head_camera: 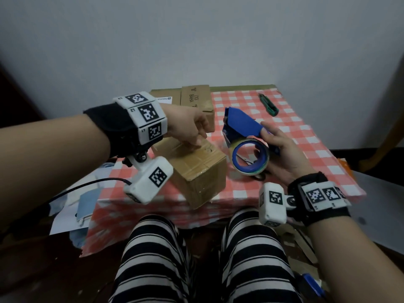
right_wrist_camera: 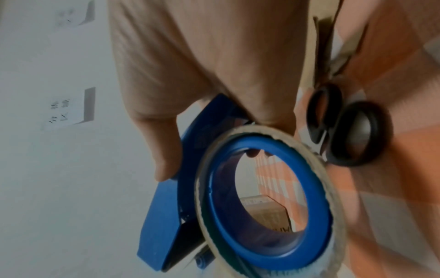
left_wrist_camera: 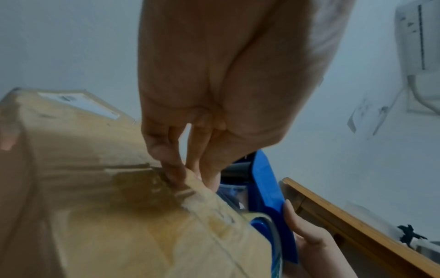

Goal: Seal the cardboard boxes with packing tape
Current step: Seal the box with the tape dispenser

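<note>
A small cardboard box point(head_camera: 196, 171) point(left_wrist_camera: 95, 206) with glossy tape across its top stands at the table's near edge. My left hand point(head_camera: 196, 142) point(left_wrist_camera: 190, 176) reaches down onto it, and its fingertips press on the top near the far edge. Just right of the box, my right hand point(head_camera: 271, 145) grips a blue tape dispenser point(head_camera: 242, 123) point(left_wrist_camera: 266, 188) point(right_wrist_camera: 161, 225) above the table. Its thumb point(right_wrist_camera: 166, 159) lies on the blue plate. The tape roll point(head_camera: 250, 159) point(right_wrist_camera: 202, 188) faces me. Another cardboard box point(head_camera: 196, 101) stands behind.
The table wears a red checked cloth point(head_camera: 306, 136). Black scissors point(head_camera: 260, 177) point(right_wrist_camera: 357, 135) lie under the tape roll. A green utility knife point(head_camera: 269, 104) rests at the back right. A flat labelled carton point(head_camera: 164, 98) lies at the back left. My striped knees point(head_camera: 157, 259) are below.
</note>
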